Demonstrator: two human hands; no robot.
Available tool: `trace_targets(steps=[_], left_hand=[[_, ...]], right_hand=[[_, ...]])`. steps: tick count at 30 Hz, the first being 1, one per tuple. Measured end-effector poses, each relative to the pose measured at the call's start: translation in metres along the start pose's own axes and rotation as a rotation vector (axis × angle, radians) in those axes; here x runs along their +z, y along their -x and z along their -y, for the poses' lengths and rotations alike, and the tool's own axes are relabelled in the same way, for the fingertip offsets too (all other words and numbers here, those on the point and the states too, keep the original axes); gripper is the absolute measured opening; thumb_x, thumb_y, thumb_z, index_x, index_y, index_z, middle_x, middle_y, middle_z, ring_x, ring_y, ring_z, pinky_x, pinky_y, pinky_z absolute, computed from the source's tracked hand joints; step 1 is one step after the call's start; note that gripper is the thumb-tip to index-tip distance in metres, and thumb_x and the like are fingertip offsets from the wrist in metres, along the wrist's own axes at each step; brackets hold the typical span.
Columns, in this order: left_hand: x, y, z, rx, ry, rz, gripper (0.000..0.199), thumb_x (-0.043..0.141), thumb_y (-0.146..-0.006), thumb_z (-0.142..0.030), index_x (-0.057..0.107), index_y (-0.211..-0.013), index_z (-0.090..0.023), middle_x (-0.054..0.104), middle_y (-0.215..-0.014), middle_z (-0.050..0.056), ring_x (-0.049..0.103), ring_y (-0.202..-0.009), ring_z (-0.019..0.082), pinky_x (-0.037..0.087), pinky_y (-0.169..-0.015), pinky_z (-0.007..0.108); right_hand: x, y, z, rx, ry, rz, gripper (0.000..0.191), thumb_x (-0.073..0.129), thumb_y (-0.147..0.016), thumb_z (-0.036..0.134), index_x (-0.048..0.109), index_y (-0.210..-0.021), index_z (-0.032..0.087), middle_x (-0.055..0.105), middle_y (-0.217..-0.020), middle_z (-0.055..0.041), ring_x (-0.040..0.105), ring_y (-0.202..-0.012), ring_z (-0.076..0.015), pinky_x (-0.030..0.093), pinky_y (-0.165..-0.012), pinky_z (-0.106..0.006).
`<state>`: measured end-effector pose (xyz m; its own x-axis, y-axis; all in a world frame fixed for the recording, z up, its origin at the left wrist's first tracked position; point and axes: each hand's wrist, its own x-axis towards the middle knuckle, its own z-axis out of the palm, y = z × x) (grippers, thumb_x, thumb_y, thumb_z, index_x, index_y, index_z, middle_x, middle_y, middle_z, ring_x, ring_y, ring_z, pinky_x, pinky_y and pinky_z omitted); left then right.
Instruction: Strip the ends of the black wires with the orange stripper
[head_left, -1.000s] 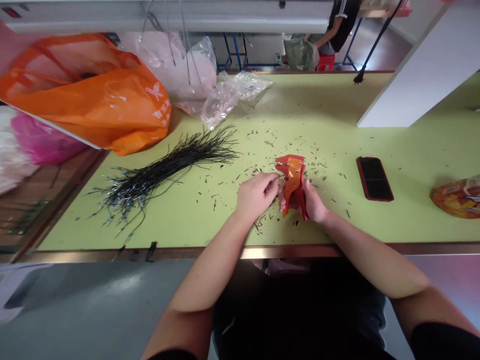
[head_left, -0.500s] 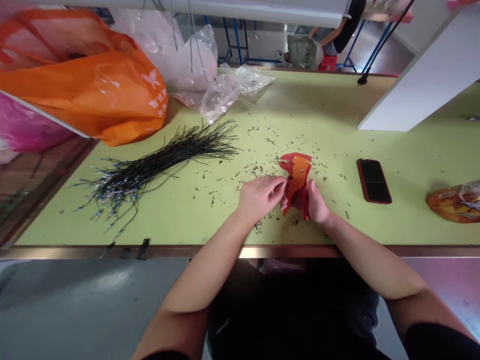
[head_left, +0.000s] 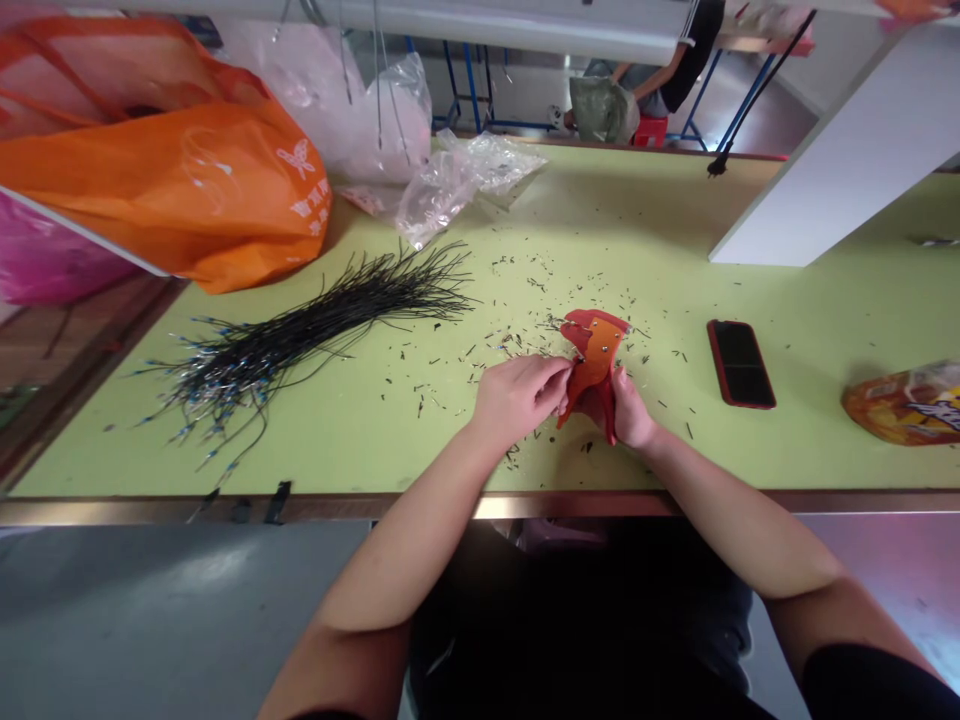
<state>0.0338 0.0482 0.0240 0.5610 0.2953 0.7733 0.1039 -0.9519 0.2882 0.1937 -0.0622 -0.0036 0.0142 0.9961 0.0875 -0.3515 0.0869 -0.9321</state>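
My right hand (head_left: 632, 410) is wrapped around the handles of a red and orange wire stripper (head_left: 602, 345), its head pointing away from me and tilted slightly right. The handles stand apart at the bottom. Close against the stripper's left side is my left hand (head_left: 521, 390), its thumb and fingers pinched together near the jaw. Whatever lies in that pinch is hidden or too small to make out. To the left, a bundle of black wires (head_left: 322, 320) with blue and silvery tips rests on the green table (head_left: 645, 220).
Short black wire scraps (head_left: 517, 345) are scattered around my hands. A phone (head_left: 740, 362) and a snack packet (head_left: 907, 405) lie on the right. Clear plastic bags (head_left: 450, 185) and an orange bag (head_left: 225, 190) stand behind the wires. A white panel (head_left: 832, 180) rises at right; a person (head_left: 667, 80) sits beyond.
The stripper has tilted a little to the right, and its handles look slightly wider apart. Both hands keep nearly the same place. The whole view has shifted slightly.
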Motion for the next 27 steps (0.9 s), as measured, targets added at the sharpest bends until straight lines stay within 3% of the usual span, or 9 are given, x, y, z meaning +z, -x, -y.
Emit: trace_targets(steps=[5, 10, 19, 27], left_hand=[[0.0008, -0.0003, -0.0002, 0.037, -0.015, -0.047, 0.014, 0.061, -0.107, -0.020, 0.073, -0.101, -0.021, 0.077, -0.072, -0.003, 0.069, -0.062, 0.010, 0.052, -0.063, 0.023], [0.0011, -0.0016, -0.0022, 0.081, 0.005, -0.084, 0.007, 0.064, -0.105, -0.018, 0.070, -0.103, -0.021, 0.075, -0.071, -0.005, 0.068, -0.060, 0.009, 0.049, -0.059, 0.023], [-0.0001, 0.0000, -0.0038, 0.067, -0.013, -0.049, 0.009, 0.063, -0.105, -0.019, 0.070, -0.106, -0.023, 0.074, -0.070, -0.004, 0.066, -0.059, 0.010, 0.046, -0.056, 0.024], [0.0022, 0.0012, -0.0042, 0.044, -0.018, -0.053, 0.012, 0.060, -0.107, -0.022, 0.072, -0.106, -0.023, 0.074, -0.071, -0.003, 0.066, -0.060, 0.011, 0.044, -0.056, 0.025]], right_hand=[[0.0015, 0.0012, 0.0024, 0.004, -0.006, -0.027, 0.073, 0.048, -0.092, 0.093, 0.068, -0.098, 0.022, 0.070, -0.090, -0.0133, 0.073, -0.107, -0.0360, 0.068, -0.083, -0.053], [-0.0006, 0.0025, 0.0012, -0.016, 0.029, -0.010, 0.075, 0.047, -0.091, 0.095, 0.066, -0.087, 0.023, 0.069, -0.080, -0.0096, 0.075, -0.095, -0.0311, 0.069, -0.080, -0.049], [-0.0031, 0.0035, -0.0052, 0.042, 0.027, -0.071, 0.076, 0.053, -0.086, 0.097, 0.067, -0.096, 0.023, 0.067, -0.078, -0.0084, 0.075, -0.088, -0.0311, 0.068, -0.075, -0.049], [-0.0049, 0.0052, -0.0047, 0.063, 0.037, -0.099, 0.066, 0.064, -0.086, 0.090, 0.064, -0.085, 0.024, 0.064, -0.069, -0.0048, 0.074, -0.080, -0.0283, 0.068, -0.069, -0.045]])
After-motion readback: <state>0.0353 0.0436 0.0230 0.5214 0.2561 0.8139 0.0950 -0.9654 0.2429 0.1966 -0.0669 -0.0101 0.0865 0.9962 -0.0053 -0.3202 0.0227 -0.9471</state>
